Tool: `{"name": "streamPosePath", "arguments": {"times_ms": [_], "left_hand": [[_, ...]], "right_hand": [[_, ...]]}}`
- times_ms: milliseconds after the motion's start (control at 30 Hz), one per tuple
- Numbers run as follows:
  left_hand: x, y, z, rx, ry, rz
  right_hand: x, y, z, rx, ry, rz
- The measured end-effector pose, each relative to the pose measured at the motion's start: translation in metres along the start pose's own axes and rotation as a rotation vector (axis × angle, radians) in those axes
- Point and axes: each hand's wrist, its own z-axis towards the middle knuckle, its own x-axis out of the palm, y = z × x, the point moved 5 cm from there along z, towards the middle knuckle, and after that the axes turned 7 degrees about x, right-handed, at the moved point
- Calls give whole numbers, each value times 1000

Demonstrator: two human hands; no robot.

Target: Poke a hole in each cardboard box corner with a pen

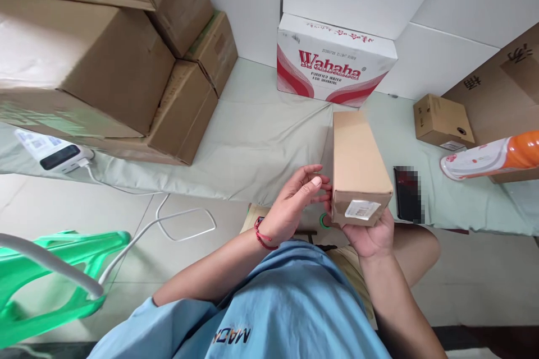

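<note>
A long plain brown cardboard box (pixel 359 151) with a white label on its near end is held up at the front edge of the covered table. My right hand (pixel 373 235) supports it from below at the near end, some of its fingers hidden beneath. Beside the box's left face is my left hand (pixel 297 199), fingers stretched out and apart; whether the fingertips touch the cardboard I cannot tell. Just below these fingers, a small green ring (pixel 323 221) shows partly.
Large brown cartons (pixel 113 61) are stacked on the left. A white-and-red Wahaha carton (pixel 332 61) stands against the wall. To the right are a phone (pixel 406 193), a small brown box (pixel 442 120) and an orange-and-white bottle (pixel 488 157). A green stool (pixel 80 249) stands lower left.
</note>
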Motion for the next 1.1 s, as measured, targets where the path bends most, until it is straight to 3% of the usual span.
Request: {"name": "streamPosePath", "arguments": {"times_ms": [133,267,433,633,733,833,933,1033,1100], "left_hand": [[2,-3,0,28,20,-4],[-4,-6,-1,49,3,82],[-22,-1,1,54,-75,289],[-10,12,7,-4,81,210],[-8,8,11,24,58,123],[-16,6,15,31,-15,133],[-32,10,16,11,-136,200],[-43,12,15,-15,-240,199],[-44,10,15,7,-243,163]], "right_hand": [[13,5,0,-26,8,9],[10,4,-1,-20,-71,-47],[0,14,-11,-290,-170,-284],[-5,11,-22,-299,-24,-518],[-9,9,-29,-309,40,-666],[-19,12,-36,-356,-3,-836],[-28,23,-45,-524,-147,-1096],[-29,40,-58,-828,-334,-1390],[-24,49,-65,-1016,-382,-1561]]}}
